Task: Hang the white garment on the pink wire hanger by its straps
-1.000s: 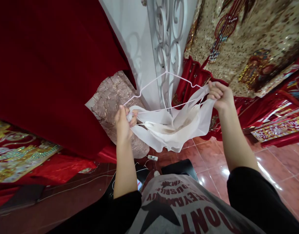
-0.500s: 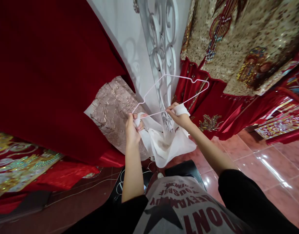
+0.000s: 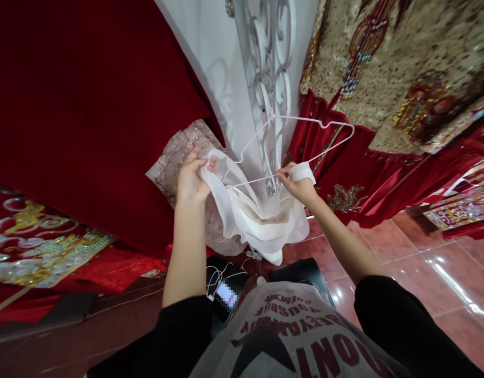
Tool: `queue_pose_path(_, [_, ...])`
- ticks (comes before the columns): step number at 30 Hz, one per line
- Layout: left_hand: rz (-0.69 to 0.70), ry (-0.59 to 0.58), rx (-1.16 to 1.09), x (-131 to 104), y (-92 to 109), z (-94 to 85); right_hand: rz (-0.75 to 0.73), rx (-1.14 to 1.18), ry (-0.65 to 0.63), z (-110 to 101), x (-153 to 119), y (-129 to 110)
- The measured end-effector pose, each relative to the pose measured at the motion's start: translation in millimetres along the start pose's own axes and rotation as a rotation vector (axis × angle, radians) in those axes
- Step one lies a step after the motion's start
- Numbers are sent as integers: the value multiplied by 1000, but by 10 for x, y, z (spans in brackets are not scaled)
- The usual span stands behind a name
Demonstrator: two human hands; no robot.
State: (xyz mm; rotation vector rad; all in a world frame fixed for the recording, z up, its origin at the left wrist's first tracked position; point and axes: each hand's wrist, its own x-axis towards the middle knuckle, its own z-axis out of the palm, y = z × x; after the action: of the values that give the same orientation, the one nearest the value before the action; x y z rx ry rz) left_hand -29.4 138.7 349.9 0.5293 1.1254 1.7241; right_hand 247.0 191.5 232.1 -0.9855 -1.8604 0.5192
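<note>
A thin pale pink hanger [image 3: 336,124] spans the space between my hands, in front of a scrolled metal frame. My right hand [image 3: 297,184] pinches its lower bar, and a white band of fabric lies over the back of that hand. Sheer white cloth [image 3: 261,231] hangs below the bar in loose folds. My left hand [image 3: 194,176] holds the left edge of this cloth, thumb and fingers around it, apart from the hanger. The hanger's left end is partly hidden by the cloth.
A white scrolled metal frame [image 3: 265,79] stands ahead. Red drapes [image 3: 88,105] hang at left, sequined gold fabric [image 3: 383,105] at right. Pinkish crinkled fabric [image 3: 166,168] hangs behind my left hand. A lit phone [image 3: 227,294] with white cables lies on a black seat.
My left hand has come off the hanger's left end and moved left, drawing the cloth outward. The hanger sits slightly further right, still in my right hand. The phone has come into view.
</note>
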Motion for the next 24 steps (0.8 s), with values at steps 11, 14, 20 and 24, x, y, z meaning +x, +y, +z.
queue_pose_path(11, [478,-380,1324,-127,-228,423,36,149,14,144,-93,-173])
queue_pose_path(14, [600,-350,1541,-102,-162,404,74,309,-39,-35,-82,-237])
queue_pose_path(20, [623,-301,1733,-35,-84,401,672,745,-427,-846,-227,-230])
queue_pose_path(24, [616,-307,1787,-1,-42,404,905,612,-553,-1511,-128,-109])
